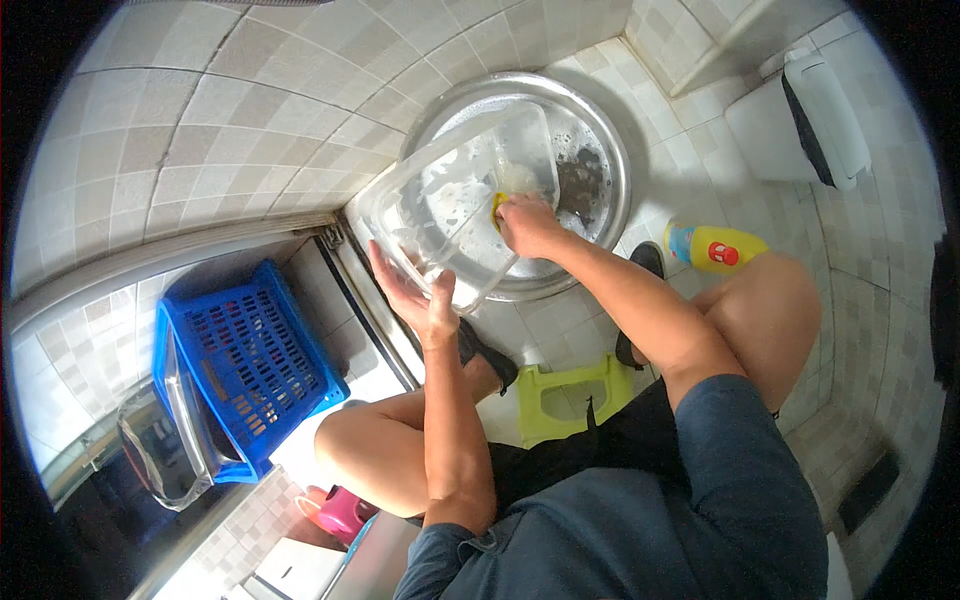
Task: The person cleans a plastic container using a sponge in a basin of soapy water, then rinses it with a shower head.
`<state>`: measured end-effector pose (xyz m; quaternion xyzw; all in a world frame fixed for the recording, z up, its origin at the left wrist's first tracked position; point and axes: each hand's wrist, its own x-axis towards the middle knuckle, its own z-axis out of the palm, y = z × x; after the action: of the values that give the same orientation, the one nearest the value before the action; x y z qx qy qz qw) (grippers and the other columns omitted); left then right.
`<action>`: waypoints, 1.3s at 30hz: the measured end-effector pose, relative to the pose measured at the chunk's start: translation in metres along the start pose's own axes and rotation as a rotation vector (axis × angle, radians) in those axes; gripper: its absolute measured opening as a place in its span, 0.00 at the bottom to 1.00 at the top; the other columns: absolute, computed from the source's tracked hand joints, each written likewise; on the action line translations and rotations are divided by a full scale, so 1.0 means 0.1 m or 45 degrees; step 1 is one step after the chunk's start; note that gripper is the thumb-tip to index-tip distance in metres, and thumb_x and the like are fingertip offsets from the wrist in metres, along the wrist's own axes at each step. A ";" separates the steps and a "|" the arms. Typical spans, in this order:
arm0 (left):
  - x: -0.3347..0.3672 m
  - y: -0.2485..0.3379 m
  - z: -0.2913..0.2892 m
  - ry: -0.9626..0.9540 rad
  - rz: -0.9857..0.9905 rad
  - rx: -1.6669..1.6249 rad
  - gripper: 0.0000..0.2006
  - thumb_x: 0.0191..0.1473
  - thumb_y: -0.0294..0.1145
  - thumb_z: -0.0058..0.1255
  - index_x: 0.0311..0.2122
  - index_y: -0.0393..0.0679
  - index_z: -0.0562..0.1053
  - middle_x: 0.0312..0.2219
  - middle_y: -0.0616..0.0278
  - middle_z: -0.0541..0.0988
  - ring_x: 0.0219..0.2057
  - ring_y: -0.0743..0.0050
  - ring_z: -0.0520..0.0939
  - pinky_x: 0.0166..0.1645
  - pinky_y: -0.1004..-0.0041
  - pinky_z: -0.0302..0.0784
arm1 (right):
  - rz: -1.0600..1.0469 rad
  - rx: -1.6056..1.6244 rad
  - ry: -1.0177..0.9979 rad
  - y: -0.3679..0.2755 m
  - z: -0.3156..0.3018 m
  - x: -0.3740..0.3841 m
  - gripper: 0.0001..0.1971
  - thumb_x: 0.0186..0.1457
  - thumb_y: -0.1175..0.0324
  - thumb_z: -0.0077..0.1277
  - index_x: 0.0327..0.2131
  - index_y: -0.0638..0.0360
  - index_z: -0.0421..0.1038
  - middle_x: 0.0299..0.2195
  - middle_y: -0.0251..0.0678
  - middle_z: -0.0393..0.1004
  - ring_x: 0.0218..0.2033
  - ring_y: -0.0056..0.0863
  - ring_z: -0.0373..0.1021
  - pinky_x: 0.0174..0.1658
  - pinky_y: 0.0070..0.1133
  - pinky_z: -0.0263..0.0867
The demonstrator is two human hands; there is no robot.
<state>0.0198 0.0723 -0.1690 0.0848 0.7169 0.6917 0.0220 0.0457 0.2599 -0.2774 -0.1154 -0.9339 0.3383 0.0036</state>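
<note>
Fingers of the left hand [428, 308] stand apart from the thumb, with the rim of a translucent plastic container [450, 235] held between them at its lower edge, near the centre of the frame. Those of the right hand [530, 228] are curled closed on a yellow sponge or cloth [497, 208], mostly hidden, at the right part of the container, beside white suds. The container thus reaches up and rightward from the left fingers, and spreads mostly to the left of and above the right ones. It is tilted over a round metal basin [622, 185], upper centre, which holds foamy water. Below the basin, a lime-green stool [535, 425] shows at lower centre, partly covered by dark shorts. Right of centre, a yellow bottle [718, 249] is partly overlapped by the person's knee. A blue crate [255, 345] occupies the left of the frame, and a white bin [770, 130] with a black liner stands at upper right.
</note>
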 end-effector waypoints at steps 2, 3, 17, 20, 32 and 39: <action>0.02 -0.06 0.03 -0.034 0.027 0.015 0.55 0.39 0.33 0.64 0.71 0.36 0.46 0.63 0.47 0.61 0.63 0.54 0.65 0.68 0.59 0.57 | -0.023 0.166 -0.189 -0.18 0.06 -0.04 0.07 0.55 0.70 0.52 0.35 0.60 0.78 0.35 0.47 0.78 0.41 0.47 0.73 0.49 0.41 0.66; 0.04 -0.15 -0.07 -0.045 0.063 0.134 0.55 0.39 0.33 0.64 0.71 0.35 0.46 0.64 0.46 0.60 0.64 0.53 0.64 0.68 0.59 0.56 | -0.071 0.346 -0.386 -0.43 0.06 -0.05 0.08 0.55 0.70 0.52 0.35 0.62 0.78 0.34 0.48 0.78 0.39 0.47 0.74 0.48 0.40 0.67; 0.20 -0.10 0.17 0.098 -0.157 0.091 0.51 0.38 0.27 0.60 0.70 0.34 0.50 0.59 0.45 0.65 0.57 0.53 0.70 0.62 0.62 0.66 | 0.035 0.402 -0.433 0.42 0.23 -0.02 0.19 0.56 0.70 0.45 0.45 0.36 0.82 0.45 0.40 0.81 0.46 0.43 0.77 0.53 0.33 0.68; 0.29 0.08 0.01 0.045 -0.285 0.220 0.51 0.37 0.28 0.60 0.70 0.34 0.52 0.63 0.42 0.61 0.62 0.50 0.67 0.66 0.61 0.61 | 0.132 0.078 -0.720 0.50 0.16 -0.02 0.19 0.54 0.72 0.46 0.49 0.52 0.78 0.49 0.42 0.77 0.53 0.45 0.72 0.57 0.38 0.63; 0.32 0.16 0.00 -0.123 -0.108 0.571 0.53 0.34 0.32 0.63 0.70 0.38 0.54 0.63 0.42 0.61 0.64 0.45 0.64 0.68 0.56 0.57 | -0.514 -0.416 -0.216 0.57 0.28 -0.17 0.15 0.55 0.73 0.47 0.46 0.56 0.75 0.50 0.31 0.74 0.57 0.34 0.65 0.56 0.36 0.59; 0.30 0.19 0.03 0.026 -0.035 0.777 0.53 0.35 0.32 0.64 0.70 0.39 0.54 0.61 0.39 0.62 0.64 0.43 0.63 0.70 0.56 0.55 | -0.105 -0.464 -0.097 0.63 0.30 -0.20 0.07 0.53 0.69 0.53 0.35 0.58 0.77 0.36 0.36 0.79 0.48 0.38 0.71 0.47 0.35 0.66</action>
<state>-0.0079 0.0803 -0.1474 0.0708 0.8928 0.4448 -0.0023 0.0762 0.2837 -0.3394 -0.0630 -0.9832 0.1671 -0.0388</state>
